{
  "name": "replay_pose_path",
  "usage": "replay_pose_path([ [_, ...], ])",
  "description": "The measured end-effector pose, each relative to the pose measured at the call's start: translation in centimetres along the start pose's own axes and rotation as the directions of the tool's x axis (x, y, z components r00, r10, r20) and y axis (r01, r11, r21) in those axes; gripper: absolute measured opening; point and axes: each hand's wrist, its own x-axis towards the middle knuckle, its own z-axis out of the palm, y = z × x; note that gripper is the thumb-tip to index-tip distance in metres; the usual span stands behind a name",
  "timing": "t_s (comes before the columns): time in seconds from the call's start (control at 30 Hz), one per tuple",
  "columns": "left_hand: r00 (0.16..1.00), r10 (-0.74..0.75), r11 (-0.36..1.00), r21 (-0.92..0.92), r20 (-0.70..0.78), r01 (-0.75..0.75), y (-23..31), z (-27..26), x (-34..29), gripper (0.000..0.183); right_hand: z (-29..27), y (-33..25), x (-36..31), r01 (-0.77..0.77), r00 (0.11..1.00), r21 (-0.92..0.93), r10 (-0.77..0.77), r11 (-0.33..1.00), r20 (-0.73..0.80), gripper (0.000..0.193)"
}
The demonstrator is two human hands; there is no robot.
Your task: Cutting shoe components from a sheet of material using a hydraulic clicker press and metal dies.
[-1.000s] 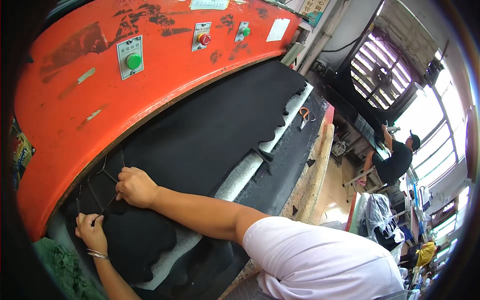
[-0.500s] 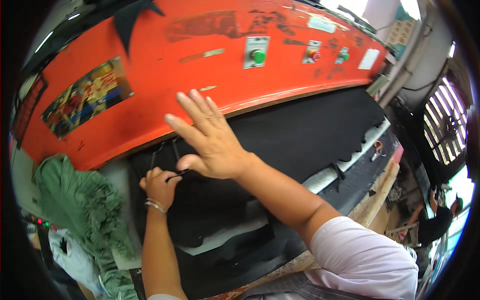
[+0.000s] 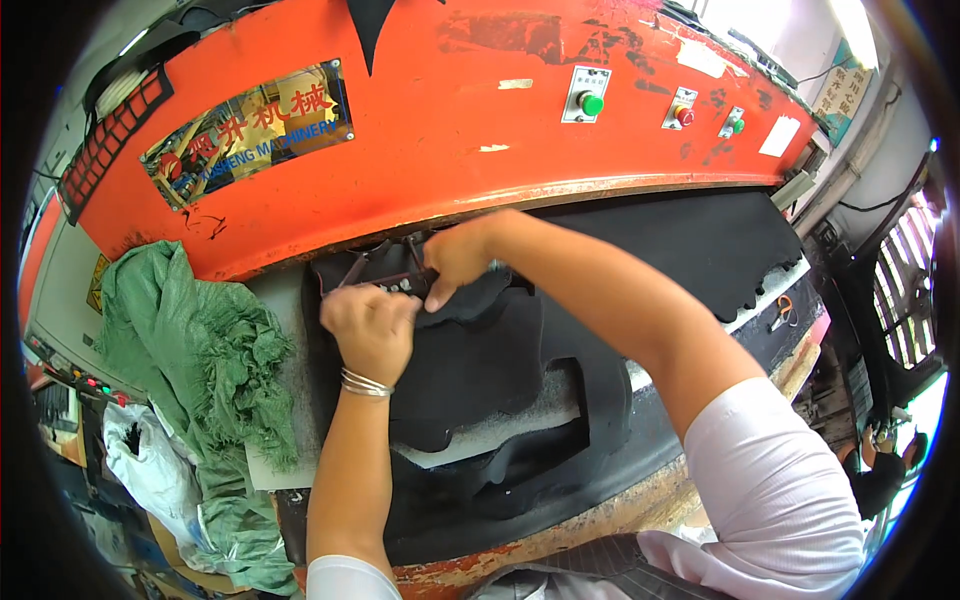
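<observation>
A dark metal cutting die (image 3: 400, 278) stands on a black sheet (image 3: 465, 370), close to the front edge of a red machine beam (image 3: 420, 130). My left hand (image 3: 370, 325) is closed around the die's near left side. From the right, my right hand (image 3: 460, 265) reaches over and grips its right side, thumb downward. Parts of the die are hidden behind my fingers. Nearer me, the black sheet has cut-out gaps that show a pale surface (image 3: 470, 435) beneath.
Green woven sacking (image 3: 200, 350) lies heaped at the left beside a white bag (image 3: 150, 465). Orange-handled scissors (image 3: 783, 312) rest on the table's right side. Green and red push buttons (image 3: 591, 104) sit on the beam. Another person (image 3: 882, 475) is at the far right.
My right hand, formerly raised with fingers spread above the sheet, has come down onto the die. My left hand stays on it. The view has shifted, and more of the cut-outs show.
</observation>
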Motion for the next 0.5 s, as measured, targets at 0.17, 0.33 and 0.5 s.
replay_pose_path([
  [0.17, 0.894, 0.246, 0.937, -0.328, 0.374, -0.120, 1.2, -0.1, -1.2, 0.029, -3.4, -2.9, -1.3, -0.007, 0.997, 0.125, -0.003, 0.992, 0.075, 0.051],
  [0.33, 0.744, -0.061, 0.992, -0.045, 0.666, 0.122, 0.3, 1.2, -1.7, 0.045, -5.7, -5.4, -7.3, 0.045, 0.983, 0.186, -0.010, 0.982, -0.184, 0.047],
  [0.5, 0.759, -0.032, 0.989, -0.089, 0.651, 0.119, -0.6, 1.6, -2.2, 0.049, -1.3, -6.6, -17.5, 0.512, 0.667, 0.519, 0.065, 0.684, -0.743, 0.042],
])
